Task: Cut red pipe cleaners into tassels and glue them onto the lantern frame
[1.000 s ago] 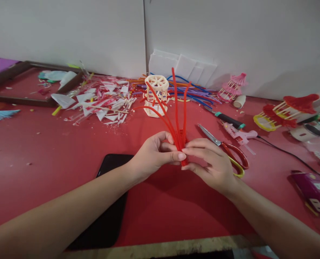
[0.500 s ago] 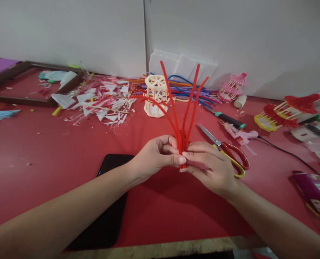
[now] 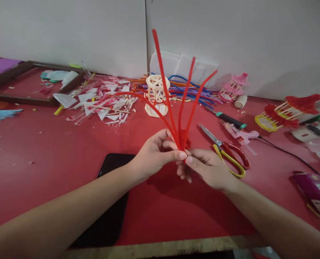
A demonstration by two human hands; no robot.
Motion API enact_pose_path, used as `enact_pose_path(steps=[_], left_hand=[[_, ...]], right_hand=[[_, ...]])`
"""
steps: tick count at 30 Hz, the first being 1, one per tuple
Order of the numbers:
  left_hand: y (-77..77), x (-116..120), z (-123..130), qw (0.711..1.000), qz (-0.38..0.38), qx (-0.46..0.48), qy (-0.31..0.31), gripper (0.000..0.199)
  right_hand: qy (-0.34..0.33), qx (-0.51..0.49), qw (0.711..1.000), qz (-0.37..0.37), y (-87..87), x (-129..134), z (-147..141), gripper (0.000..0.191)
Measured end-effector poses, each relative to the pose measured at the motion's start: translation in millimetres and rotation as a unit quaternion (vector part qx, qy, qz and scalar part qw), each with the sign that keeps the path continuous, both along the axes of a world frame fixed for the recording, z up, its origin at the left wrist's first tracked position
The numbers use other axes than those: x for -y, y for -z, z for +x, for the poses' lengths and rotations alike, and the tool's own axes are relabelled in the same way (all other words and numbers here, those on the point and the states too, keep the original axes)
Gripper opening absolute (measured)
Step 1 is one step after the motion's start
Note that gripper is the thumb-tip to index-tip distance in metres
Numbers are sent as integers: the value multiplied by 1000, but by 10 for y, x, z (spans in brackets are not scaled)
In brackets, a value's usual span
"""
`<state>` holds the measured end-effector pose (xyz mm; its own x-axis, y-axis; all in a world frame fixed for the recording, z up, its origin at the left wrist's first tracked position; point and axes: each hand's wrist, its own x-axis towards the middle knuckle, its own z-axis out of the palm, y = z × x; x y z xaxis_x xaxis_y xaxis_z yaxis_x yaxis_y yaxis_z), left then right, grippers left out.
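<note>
- Left hand (image 3: 155,155), right hand (image 3: 213,169): gripped red stems (image 3: 181,142) in front of lattice tower (image 3: 157,87).
- Red tabletop (image 3: 68,154): supported tower.
- Pale wall panels (image 3: 73,34): stood behind tower.

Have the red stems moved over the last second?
Yes. The red stems have fanned wider: against the cream tower, the leftmost reaches further left, the rightmost further right, and the tallest rises higher above it.
</note>
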<state>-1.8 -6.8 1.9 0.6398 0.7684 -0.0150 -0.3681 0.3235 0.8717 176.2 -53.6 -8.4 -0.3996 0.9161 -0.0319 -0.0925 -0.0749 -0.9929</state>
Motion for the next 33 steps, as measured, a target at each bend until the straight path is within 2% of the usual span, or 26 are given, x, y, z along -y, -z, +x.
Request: enact_pose_path(steps=[3,5,7,9,10,12,15,20,23,26,30,33], left_hand=[[4,-3,6,1000,0,-4,-9,38],[21,-12,15,1000,7,-11,-25,36],[43,-17,25,998,7,-35,-58,32],[60,-13,32,993,-7,-59,-104,33],[65,-8,33,990,-16,-66,-124,34],[65,7,30,986,-23,-70,-150,30],[49,38,31,988,-5,-68,-138,19],[47,70,50,987,19,-85,-137,17],[70,70,48,982,49,-114,-144,12],[84,68,41,978,75,-132,-146,11],[77,65,38,975,82,-133,-158,10],[66,64,39,972,93,-131,-169,10]], right_hand=[[36,54,998,23,-12,22,-15,28],[79,122,986,83,-19,41,-23,28],[128,213,953,173,-26,57,-31,24],[171,289,906,257,-29,69,-39,21],[187,313,886,285,-29,74,-44,19],[211,335,864,310,-23,80,-53,19],[224,340,861,305,-6,79,-65,20],[197,321,887,267,22,49,-84,24],[192,315,890,267,37,27,-91,27],[198,331,875,291,59,13,-89,26],[220,363,832,357,94,2,-87,20],[227,377,814,380,106,-1,-88,18]])
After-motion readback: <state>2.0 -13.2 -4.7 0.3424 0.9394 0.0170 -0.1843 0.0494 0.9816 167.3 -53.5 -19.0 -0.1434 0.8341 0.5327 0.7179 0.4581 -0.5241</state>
